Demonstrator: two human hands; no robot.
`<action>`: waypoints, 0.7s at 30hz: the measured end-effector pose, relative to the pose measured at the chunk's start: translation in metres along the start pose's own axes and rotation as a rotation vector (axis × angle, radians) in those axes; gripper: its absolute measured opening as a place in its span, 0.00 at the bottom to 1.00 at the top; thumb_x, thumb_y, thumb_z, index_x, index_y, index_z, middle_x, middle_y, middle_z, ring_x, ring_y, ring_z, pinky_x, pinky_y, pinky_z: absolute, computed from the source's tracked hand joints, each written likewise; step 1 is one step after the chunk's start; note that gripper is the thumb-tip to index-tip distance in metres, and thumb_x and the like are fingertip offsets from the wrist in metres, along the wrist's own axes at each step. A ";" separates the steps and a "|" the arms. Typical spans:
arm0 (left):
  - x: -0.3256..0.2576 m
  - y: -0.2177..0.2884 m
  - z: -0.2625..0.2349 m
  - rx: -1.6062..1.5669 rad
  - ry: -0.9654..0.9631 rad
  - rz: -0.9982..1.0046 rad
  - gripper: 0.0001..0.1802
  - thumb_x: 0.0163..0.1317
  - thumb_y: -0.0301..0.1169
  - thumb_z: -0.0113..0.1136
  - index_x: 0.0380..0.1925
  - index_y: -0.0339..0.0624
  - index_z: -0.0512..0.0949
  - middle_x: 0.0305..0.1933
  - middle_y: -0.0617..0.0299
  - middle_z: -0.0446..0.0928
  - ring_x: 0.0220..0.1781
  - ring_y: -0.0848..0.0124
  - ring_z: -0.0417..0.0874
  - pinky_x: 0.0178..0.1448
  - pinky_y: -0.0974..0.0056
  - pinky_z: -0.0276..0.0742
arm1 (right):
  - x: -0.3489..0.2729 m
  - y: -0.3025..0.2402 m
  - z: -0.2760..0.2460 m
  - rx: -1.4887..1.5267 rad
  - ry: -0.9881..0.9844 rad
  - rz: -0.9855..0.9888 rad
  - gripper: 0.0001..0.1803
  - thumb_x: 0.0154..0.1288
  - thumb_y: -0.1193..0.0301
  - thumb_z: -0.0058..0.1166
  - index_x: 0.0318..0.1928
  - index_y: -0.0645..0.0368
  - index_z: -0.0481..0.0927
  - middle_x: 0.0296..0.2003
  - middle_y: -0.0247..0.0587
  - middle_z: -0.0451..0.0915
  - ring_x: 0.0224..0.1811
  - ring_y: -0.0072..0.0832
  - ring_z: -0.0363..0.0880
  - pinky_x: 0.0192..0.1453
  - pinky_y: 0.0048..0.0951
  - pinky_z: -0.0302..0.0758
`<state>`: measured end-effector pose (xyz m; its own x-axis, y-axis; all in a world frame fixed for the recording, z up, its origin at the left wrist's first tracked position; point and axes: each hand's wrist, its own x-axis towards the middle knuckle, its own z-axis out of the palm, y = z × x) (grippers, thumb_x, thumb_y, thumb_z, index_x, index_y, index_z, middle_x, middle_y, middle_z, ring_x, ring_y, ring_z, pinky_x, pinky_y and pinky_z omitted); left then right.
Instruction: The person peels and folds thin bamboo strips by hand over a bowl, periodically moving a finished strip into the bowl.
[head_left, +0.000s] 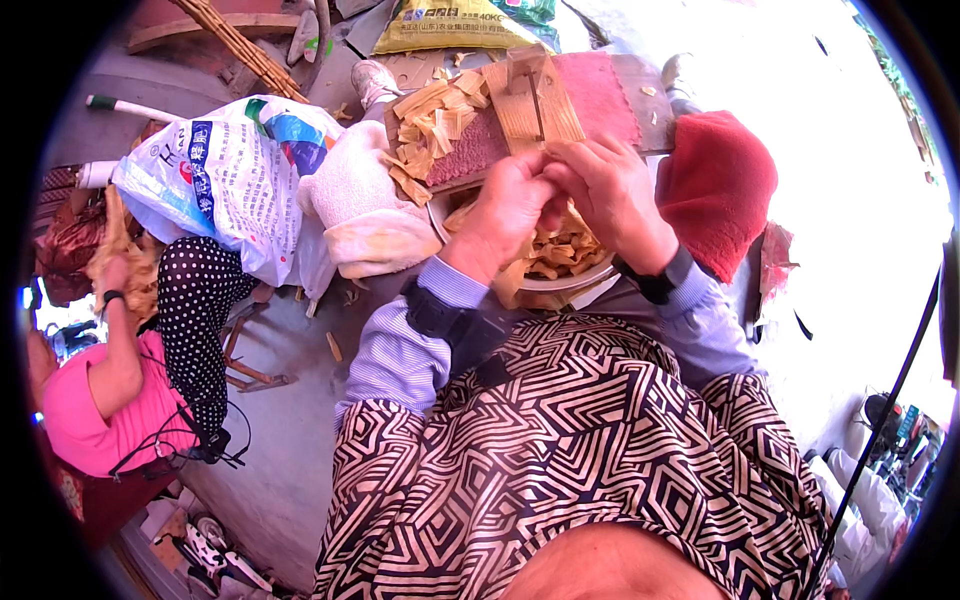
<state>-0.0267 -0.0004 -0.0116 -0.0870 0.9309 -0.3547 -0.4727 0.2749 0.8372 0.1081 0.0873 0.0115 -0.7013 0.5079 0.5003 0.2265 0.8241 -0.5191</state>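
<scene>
My left hand (503,212) and my right hand (618,200) meet above a white-rimmed bowl (566,284). Both hands are closed, thumbs and fingertips together; what lies between them is too hidden to make out. Pale yellow, curled dry pieces (570,252) fill the bowl, partly covered by my hands. Just beyond my fingertips is a wooden block (510,112) with a thin dark metal piece (536,105) on it. It rests on a board covered with reddish cloth (600,88). Left of the block, more flat, dry yellow pieces (432,120) are heaped.
A pink-white towel (360,205) and a red cloth (716,190) cover my knees. To the left stands a white-blue sack (230,180), beside a person in pink (118,400) handling pale dry material. A yellow sack (440,28) lies beyond the board. Sticks (245,45) lean at far left.
</scene>
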 end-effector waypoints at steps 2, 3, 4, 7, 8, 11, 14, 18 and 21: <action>-0.009 -0.005 0.018 -0.151 0.013 -0.009 0.08 0.67 0.26 0.49 0.41 0.39 0.77 0.27 0.62 0.77 0.16 0.74 0.74 0.20 0.72 0.73 | -0.007 0.006 0.007 0.108 -0.084 0.229 0.07 0.61 0.68 0.60 0.35 0.57 0.79 0.23 0.46 0.77 0.25 0.42 0.77 0.29 0.37 0.74; -0.016 -0.006 0.028 -0.211 0.026 -0.110 0.09 0.68 0.28 0.48 0.43 0.39 0.75 0.27 0.62 0.75 0.16 0.76 0.72 0.19 0.72 0.71 | -0.012 0.019 0.012 0.123 0.038 0.176 0.09 0.64 0.70 0.58 0.28 0.59 0.77 0.14 0.46 0.70 0.14 0.35 0.71 0.20 0.34 0.69; -0.026 -0.003 0.028 -0.223 -0.047 -0.225 0.10 0.69 0.30 0.48 0.45 0.38 0.74 0.25 0.64 0.73 0.16 0.79 0.70 0.18 0.73 0.69 | -0.015 0.025 0.007 0.251 0.021 0.344 0.06 0.64 0.73 0.58 0.30 0.61 0.77 0.16 0.45 0.69 0.18 0.23 0.69 0.23 0.30 0.70; -0.057 0.014 0.031 0.090 -0.195 -0.010 0.12 0.70 0.32 0.50 0.47 0.35 0.74 0.25 0.64 0.73 0.20 0.79 0.68 0.25 0.72 0.67 | -0.012 0.029 -0.028 0.203 0.017 0.385 0.11 0.66 0.74 0.56 0.27 0.65 0.72 0.18 0.34 0.61 0.24 0.15 0.56 0.24 0.22 0.62; -0.062 0.021 0.031 0.353 -0.163 0.223 0.13 0.70 0.31 0.50 0.46 0.33 0.75 0.26 0.63 0.74 0.22 0.78 0.71 0.27 0.71 0.68 | -0.009 0.017 -0.041 0.156 -0.017 0.383 0.13 0.66 0.75 0.55 0.25 0.65 0.70 0.17 0.35 0.59 0.23 0.16 0.55 0.22 0.23 0.61; -0.079 0.073 0.032 0.904 -0.060 0.596 0.08 0.66 0.29 0.55 0.38 0.36 0.79 0.24 0.56 0.74 0.27 0.75 0.76 0.34 0.67 0.72 | -0.022 -0.013 -0.051 0.341 -0.206 0.246 0.09 0.62 0.79 0.54 0.25 0.68 0.73 0.17 0.34 0.66 0.24 0.15 0.62 0.24 0.25 0.63; -0.047 0.079 0.020 0.833 0.027 0.496 0.12 0.66 0.33 0.54 0.31 0.35 0.79 0.19 0.58 0.72 0.24 0.75 0.73 0.31 0.68 0.70 | -0.026 -0.068 -0.072 0.920 -0.579 0.569 0.05 0.62 0.75 0.58 0.31 0.64 0.83 0.22 0.29 0.74 0.25 0.14 0.68 0.28 0.20 0.66; -0.032 0.004 0.023 0.450 -0.092 0.433 0.15 0.71 0.37 0.50 0.38 0.35 0.78 0.23 0.71 0.68 0.25 0.81 0.68 0.29 0.71 0.67 | -0.010 -0.049 -0.046 0.868 -0.214 0.624 0.08 0.65 0.72 0.57 0.38 0.63 0.84 0.27 0.34 0.83 0.26 0.14 0.73 0.29 0.18 0.70; -0.043 -0.005 0.027 0.285 0.012 0.223 0.11 0.70 0.32 0.49 0.42 0.36 0.77 0.24 0.72 0.67 0.25 0.85 0.64 0.28 0.75 0.63 | -0.025 -0.007 0.007 0.615 0.101 0.548 0.08 0.65 0.70 0.57 0.40 0.60 0.84 0.25 0.40 0.83 0.23 0.17 0.75 0.27 0.23 0.71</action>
<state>0.0031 -0.0348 0.0107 -0.1715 0.9732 -0.1534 -0.1776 0.1227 0.9764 0.1190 0.0674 -0.0024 -0.5284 0.8417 0.1109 0.0879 0.1842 -0.9790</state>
